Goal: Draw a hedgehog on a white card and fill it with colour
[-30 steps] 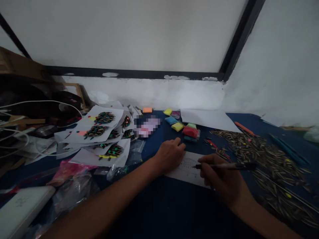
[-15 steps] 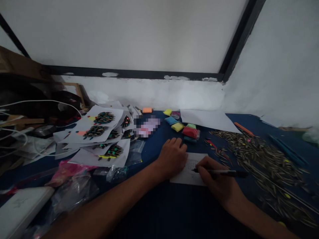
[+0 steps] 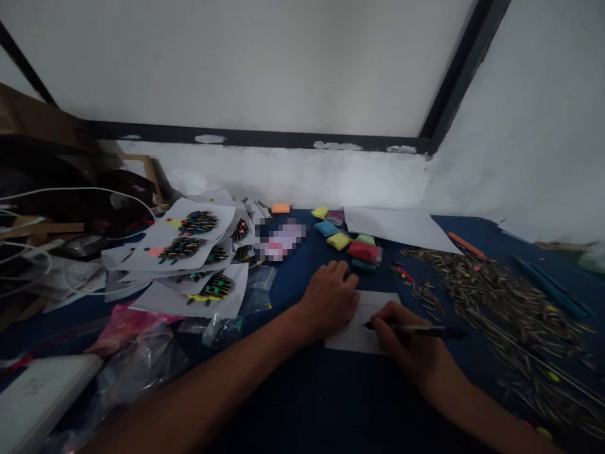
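A small white sheet of paper (image 3: 347, 342) lies on the blue table with small dark marks written on its upper part. My left hand (image 3: 328, 301) rests palm down over the sheet's left edge, its fingers loosely bent and gripping nothing. Pinched in my right hand (image 3: 409, 343) is a black pen (image 3: 428, 330). Its tip touches or hovers just over the paper near the marks; I cannot tell which. The far end of the pen points right.
Striped sunflower seeds (image 3: 510, 302) spread over the right side. Coloured clay packets (image 3: 339, 240) lie beyond my hands, beside a larger white sheet (image 3: 401, 227). Papers with seed-covered hedgehog shapes (image 3: 201, 222) pile up at left, near plastic bags (image 3: 142, 362) and a white box (image 3: 47, 397).
The pen and my right fingers have shifted slightly left against the paper. My left hand stays on the sheet. The whole view has moved a little.
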`<state>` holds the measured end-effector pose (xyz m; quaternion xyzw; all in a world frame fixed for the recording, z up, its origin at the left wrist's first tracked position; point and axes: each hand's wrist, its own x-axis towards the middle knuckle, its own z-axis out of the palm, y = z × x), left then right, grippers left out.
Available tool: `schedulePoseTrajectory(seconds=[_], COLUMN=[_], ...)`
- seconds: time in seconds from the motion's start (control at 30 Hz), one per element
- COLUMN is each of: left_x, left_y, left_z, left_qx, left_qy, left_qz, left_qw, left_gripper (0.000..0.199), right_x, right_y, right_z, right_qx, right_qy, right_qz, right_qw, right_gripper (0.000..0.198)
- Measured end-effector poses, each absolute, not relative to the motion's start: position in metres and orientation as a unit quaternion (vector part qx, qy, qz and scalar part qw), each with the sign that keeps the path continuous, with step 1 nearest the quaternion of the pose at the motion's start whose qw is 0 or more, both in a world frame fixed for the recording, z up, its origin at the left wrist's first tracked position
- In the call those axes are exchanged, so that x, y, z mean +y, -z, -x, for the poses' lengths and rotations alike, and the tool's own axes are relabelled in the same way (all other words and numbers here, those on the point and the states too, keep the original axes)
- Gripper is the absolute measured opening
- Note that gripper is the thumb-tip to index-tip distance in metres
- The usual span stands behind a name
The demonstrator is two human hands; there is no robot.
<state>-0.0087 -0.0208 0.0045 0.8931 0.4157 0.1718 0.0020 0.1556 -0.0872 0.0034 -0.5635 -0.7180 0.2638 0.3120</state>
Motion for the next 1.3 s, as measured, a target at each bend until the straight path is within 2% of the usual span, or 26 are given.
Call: schedulePoseTrajectory(seconds=[1.3], left_x=[-0.0203], left_y=[-0.0028], left_z=[0.0081], left_qx=[0.409], left_qy=[-0.181], left_qz=[-0.895], left_qw=[-0.004], left_gripper=[0.025], right_x=[-0.0874], right_y=[-0.0043], right_z=[-0.1552], right_qx=[-0.725], right_qy=[-0.269], right_qz=[0.564], right_qw=[0.289], right_gripper=[0.019])
